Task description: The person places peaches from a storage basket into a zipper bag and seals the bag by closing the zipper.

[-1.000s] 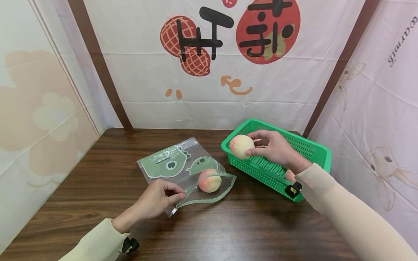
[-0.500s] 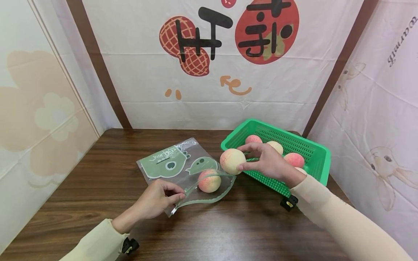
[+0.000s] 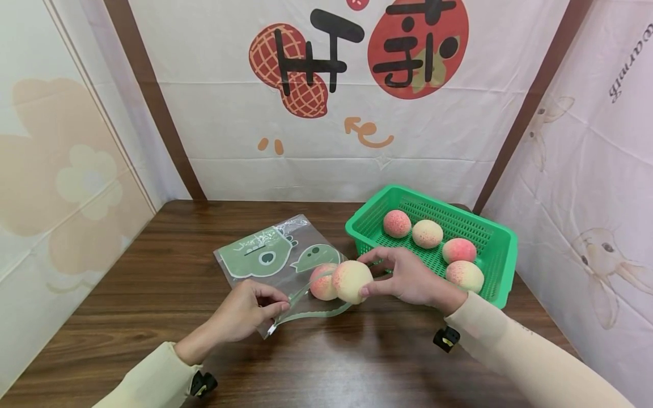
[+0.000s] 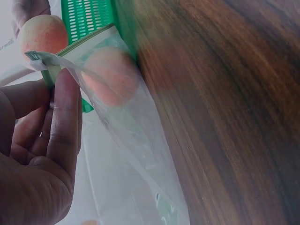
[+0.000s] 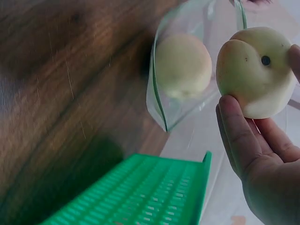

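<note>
A clear zip bag (image 3: 301,260) with green cartoon prints lies on the table, its mouth spread toward the lower right. My left hand (image 3: 252,311) pinches the mouth's edge near the white slider. One pink and cream peach (image 4: 112,77) sits inside the bag, just within the opening. In my right hand (image 3: 408,279) is a second peach (image 3: 352,281), gripped between thumb and fingers right at the bag's mouth. It overlaps the bagged peach in the head view. The right wrist view shows a dark dot on the held peach (image 5: 258,70).
To the right stands a green perforated basket (image 3: 502,277) with several more peaches (image 3: 427,234) in it. The brown wooden table (image 3: 127,294) runs up to printed cloth hangings (image 3: 326,175) at the back and sides.
My right hand has carried the held peach from over the basket left and down to the bag's mouth. The peaches in the basket have come into view. The left hand has stayed put.
</note>
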### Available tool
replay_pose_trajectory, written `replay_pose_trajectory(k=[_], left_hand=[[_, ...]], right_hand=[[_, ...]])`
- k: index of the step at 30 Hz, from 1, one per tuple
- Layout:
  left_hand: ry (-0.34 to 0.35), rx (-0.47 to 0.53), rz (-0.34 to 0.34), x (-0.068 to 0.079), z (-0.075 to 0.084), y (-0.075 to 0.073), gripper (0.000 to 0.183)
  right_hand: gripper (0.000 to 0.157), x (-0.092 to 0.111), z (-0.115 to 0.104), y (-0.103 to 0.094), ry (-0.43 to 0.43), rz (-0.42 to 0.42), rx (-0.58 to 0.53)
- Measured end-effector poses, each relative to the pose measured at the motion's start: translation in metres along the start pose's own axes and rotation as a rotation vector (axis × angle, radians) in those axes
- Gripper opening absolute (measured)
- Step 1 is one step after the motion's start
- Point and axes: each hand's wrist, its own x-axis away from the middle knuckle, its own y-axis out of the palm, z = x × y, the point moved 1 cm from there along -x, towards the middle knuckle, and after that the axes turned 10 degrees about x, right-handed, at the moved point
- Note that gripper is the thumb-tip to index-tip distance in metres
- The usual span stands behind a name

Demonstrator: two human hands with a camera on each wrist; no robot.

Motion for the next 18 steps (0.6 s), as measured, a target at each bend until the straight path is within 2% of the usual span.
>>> replay_pose_trajectory(k=[5, 11, 18], left_hand=[[0.004, -0.003, 0.005, 0.0, 0.0, 0.0, 0.004], [0.002, 0.002, 0.003, 0.0, 0.0, -0.001, 0.004], [-0.004, 0.003, -0.003, 0.0, 0.001, -0.001, 0.004]], right_hand=[[0.052, 0.0, 0.0, 0.014, -0.001, -0.019, -0.061], [0.049, 0.0, 0.001, 0.029, 0.008, -0.038, -0.077], [0.049, -0.002, 0.004, 0.047, 0.012, -0.01, -0.072]])
